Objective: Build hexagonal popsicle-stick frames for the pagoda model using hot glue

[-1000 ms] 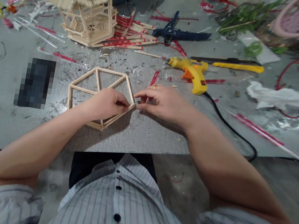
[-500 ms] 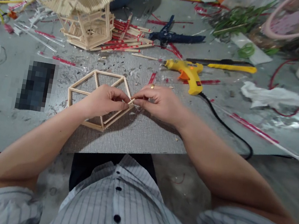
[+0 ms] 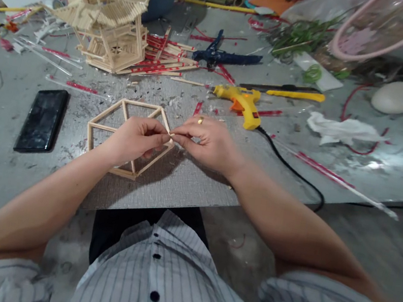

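Observation:
A hexagonal frame of thin wooden sticks [image 3: 114, 118] lies flat on the grey table [image 3: 188, 185] in front of me. My left hand [image 3: 136, 137] rests over the frame's right side, its fingers pinched at the frame's right corner. My right hand [image 3: 206, 141], with a ring on one finger, meets it from the right and pinches the same corner. The fingertips of both hands touch there. What lies between the fingertips, apart from the stick ends, is too small to make out.
A yellow glue gun [image 3: 242, 104] with a black cord lies just beyond my right hand. A dark phone [image 3: 42, 119] lies to the left. A stick-built pagoda model [image 3: 100, 15], red-wrapped sticks [image 3: 163, 57], blue pliers [image 3: 221, 55], a yellow-handled knife [image 3: 289, 91] and crumpled tissue [image 3: 340, 129] lie farther back.
Both hands have stayed pinched at the frame's right corner, which was lifted slightly off the table. The view has tilted, so everything sits a little lower and to the left.

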{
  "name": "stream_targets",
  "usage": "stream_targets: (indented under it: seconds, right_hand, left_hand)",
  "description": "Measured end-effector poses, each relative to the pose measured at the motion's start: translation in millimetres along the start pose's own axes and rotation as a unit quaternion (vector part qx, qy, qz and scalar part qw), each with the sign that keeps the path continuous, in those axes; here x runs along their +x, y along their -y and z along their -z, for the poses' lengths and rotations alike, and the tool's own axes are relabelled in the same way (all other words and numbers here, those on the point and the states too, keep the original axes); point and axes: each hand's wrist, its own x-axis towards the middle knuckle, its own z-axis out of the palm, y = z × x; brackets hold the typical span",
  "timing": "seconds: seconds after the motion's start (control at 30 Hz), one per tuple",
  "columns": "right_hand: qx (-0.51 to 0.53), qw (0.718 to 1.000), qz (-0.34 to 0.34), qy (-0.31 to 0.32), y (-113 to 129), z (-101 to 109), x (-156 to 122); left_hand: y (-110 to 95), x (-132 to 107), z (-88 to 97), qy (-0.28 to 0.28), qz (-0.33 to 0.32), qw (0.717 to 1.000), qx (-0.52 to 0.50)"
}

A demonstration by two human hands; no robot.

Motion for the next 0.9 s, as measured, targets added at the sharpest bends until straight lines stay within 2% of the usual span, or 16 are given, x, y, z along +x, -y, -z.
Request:
stream_targets:
  seconds: [0.17,0.27,0.33,0.43,0.53,0.6,0.67,0.77,0.9]
  right_hand:
    - [-0.010,1.000,-0.010,-0.001,1,-6,3]
    - [0.000,1.000,-0.014,-0.020,4,9,7]
    - [-0.004,0.998,-0.034,-0.052,4,33,9]
    - [-0.047,0.985,-0.128,-0.102,-4,82,10]
    - [-0.142,0.950,-0.253,-0.116,-30,126,12]
    - [-0.219,0.918,-0.319,-0.087,-53,141,20]
    - [-0.305,0.885,-0.350,-0.027,-79,145,35]
    - [-0.398,0.844,-0.351,0.076,-116,132,64]
    - [-0.438,0.821,-0.339,0.142,-155,108,104]
  left_hand:
    - [0,0,1.9,-0.020,-0.024,0.999,-0.008]
    - [-1,1,4.7,-0.030,-0.042,0.998,-0.022]
    - [-4,0,7.4,-0.043,-0.055,0.997,-0.031]
    - [-10,-3,12.9,-0.066,-0.068,0.995,-0.038]
    - [-15,-5,18.8,-0.098,-0.066,0.992,-0.042]
    - [-17,-5,21.9,-0.121,-0.058,0.990,-0.046]
    - [-17,-5,24.1,-0.139,-0.048,0.988,-0.045]
    - [-15,-5,25.7,-0.152,-0.047,0.985,-0.060]
    - [-9,-8,28.1,-0.173,-0.049,0.977,-0.116]
